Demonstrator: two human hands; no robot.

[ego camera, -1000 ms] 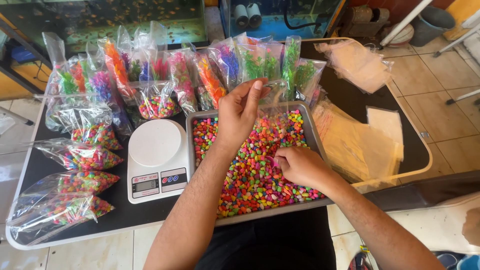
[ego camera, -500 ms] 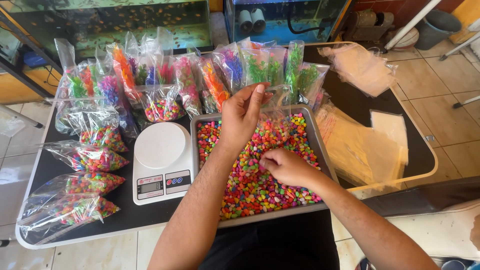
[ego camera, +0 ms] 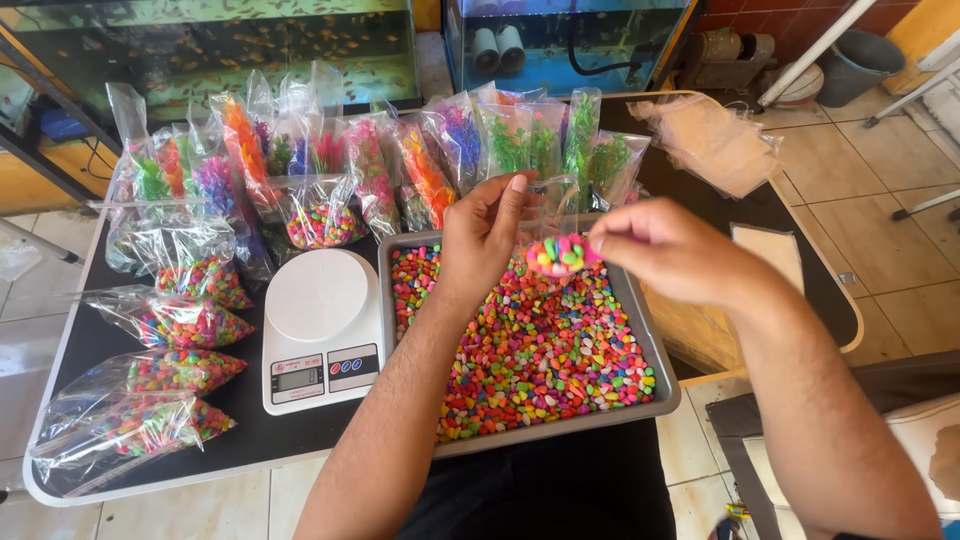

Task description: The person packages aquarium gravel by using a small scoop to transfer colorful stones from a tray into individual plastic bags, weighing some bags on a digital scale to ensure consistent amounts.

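Left hand pinches clear bag; right hand grips, seemingly, scoop heaped with pebbles.

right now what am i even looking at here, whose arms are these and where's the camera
The camera sits on a person's head and looks down, so the two bare arms are that person's own. The left hand pinches the top of a small clear bag open. The right hand is at the bag's side, and a little heap of coloured pebbles shows inside it. Below them a grey metal tray is full of the same coloured pebbles. Beside it on the black table stands a white kitchen scale. Filled pebble bags lie to the left, bags of plastic aquarium plants stand behind, and empty bags lie at the far right.
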